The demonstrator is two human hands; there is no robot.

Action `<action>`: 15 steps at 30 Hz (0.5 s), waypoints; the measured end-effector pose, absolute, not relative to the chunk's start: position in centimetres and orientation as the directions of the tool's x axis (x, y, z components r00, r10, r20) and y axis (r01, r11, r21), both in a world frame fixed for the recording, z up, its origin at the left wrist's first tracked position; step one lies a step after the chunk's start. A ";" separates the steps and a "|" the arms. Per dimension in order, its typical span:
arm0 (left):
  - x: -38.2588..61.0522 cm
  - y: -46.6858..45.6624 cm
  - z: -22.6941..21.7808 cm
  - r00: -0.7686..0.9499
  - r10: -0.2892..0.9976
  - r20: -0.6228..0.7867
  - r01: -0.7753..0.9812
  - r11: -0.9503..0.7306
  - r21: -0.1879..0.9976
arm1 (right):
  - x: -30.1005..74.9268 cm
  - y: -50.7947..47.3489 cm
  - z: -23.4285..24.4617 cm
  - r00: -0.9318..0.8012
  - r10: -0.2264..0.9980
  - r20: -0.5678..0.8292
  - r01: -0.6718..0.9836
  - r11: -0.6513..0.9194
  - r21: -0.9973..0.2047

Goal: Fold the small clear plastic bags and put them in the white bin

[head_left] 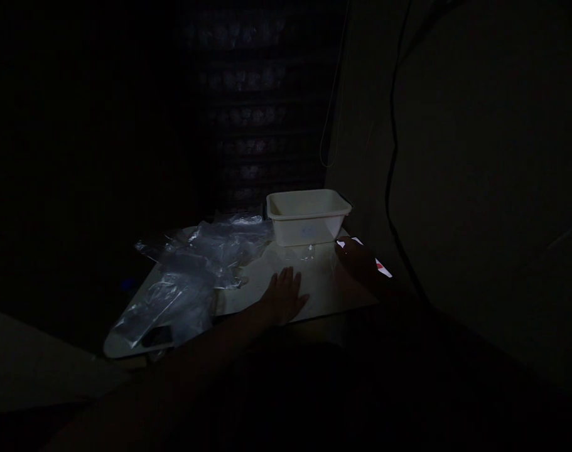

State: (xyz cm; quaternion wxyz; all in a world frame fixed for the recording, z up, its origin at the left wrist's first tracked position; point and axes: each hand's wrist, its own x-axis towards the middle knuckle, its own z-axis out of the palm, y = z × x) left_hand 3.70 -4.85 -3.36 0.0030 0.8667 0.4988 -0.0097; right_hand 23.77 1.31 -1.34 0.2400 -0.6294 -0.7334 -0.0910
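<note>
My left hand (284,296) lies palm down near the front edge of a white tabletop (323,276), its fingers stretched out. At the table's right side, my right hand (356,258) is wrapped round a phone (384,269) with a brightly lit screen. The hand covers most of that screen, so only white patches and a bit of red show. A white plastic tub (307,231) stands upright at the back of the table, just beyond my right hand. Left of my left hand lies a heap of clear plastic bags (210,251).
The room is very dark. A dark, flat object (157,337) lies by the bags at the table's front left. A black cable (393,144) runs down the right-hand wall, and a thin looped cord (330,160) hangs behind the tub. Shelf-like rows (250,116) rise behind the table.
</note>
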 end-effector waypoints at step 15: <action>4.8 -6.6 -4.1 0.239 0.969 0.064 0.970 -0.236 -0.054 | 19.6 -2.5 -7.0 -0.625 0.668 0.404 0.728 0.686 -0.006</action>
